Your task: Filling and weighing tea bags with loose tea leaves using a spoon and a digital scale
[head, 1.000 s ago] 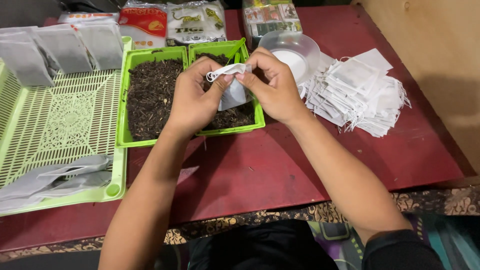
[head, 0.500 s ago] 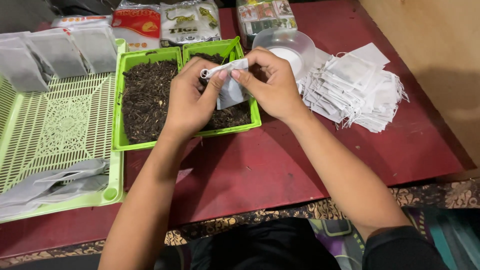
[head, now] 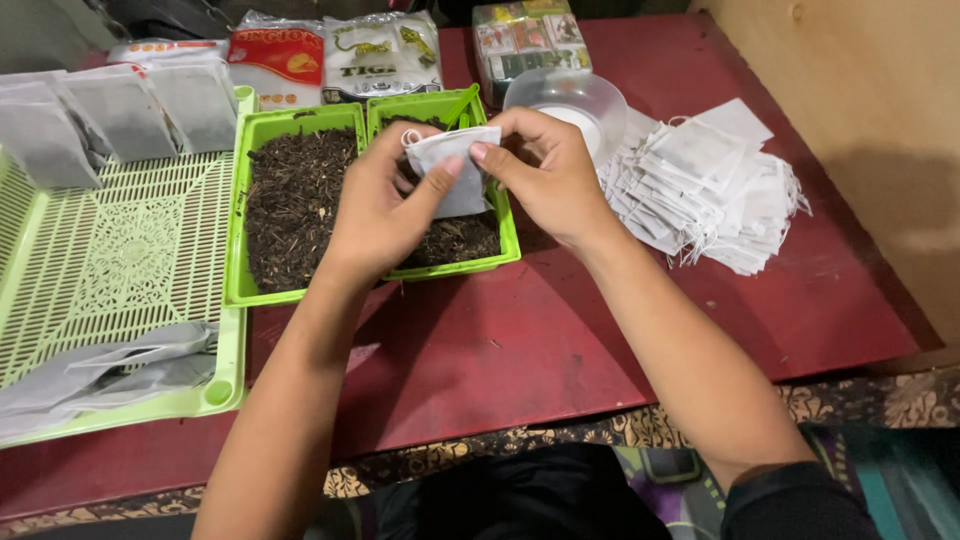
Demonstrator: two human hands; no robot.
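- Red tabletop (head: 560, 340) fills the middle of the frame, with a plain tan wall at the upper right.
- My left hand (head: 375, 215) and right hand (head: 550, 180) meet at upper centre, both pinched shut on one small white filter bag (head: 452, 170); thumbs and forefingers grip its top edge (its drawstring loops out at the upper left corner).
- That bag hangs just above the right-hand green tray of dried tea leaves (head: 455, 240); a second, fuller green tray (head: 295, 200) sits touching it on the left.
- Right of my hands lies a heap of empty white bags (head: 710, 190), with a clear plastic bowl (head: 570, 95) just behind it.
- At the left of the frame a pale green lattice basket (head: 120, 260) holds filled grey bags (head: 110, 110) standing along its far edge and more lying at its near end.
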